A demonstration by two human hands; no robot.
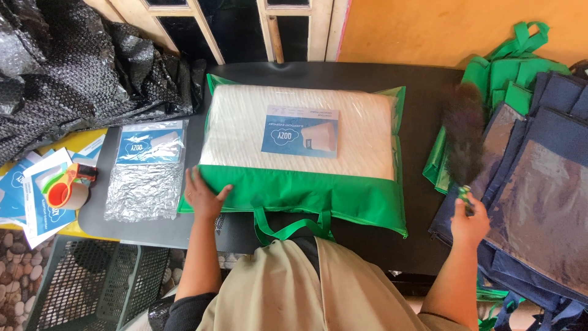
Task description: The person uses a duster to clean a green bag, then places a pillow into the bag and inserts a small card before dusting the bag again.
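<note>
On the dark table (367, 245), the green pillow bag (303, 153) lies at centre, the left hand (205, 195) resting open-palmed on its corner at 8 o'clock, while the right hand (469, 219) at 4 o'clock grips a dark feather duster (463, 132) pointing toward 12.

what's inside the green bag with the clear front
Through the clear front of the green bag shows a white quilted pillow with a blue printed card on it. The pillow's lower edge is covered by the green band.
</note>
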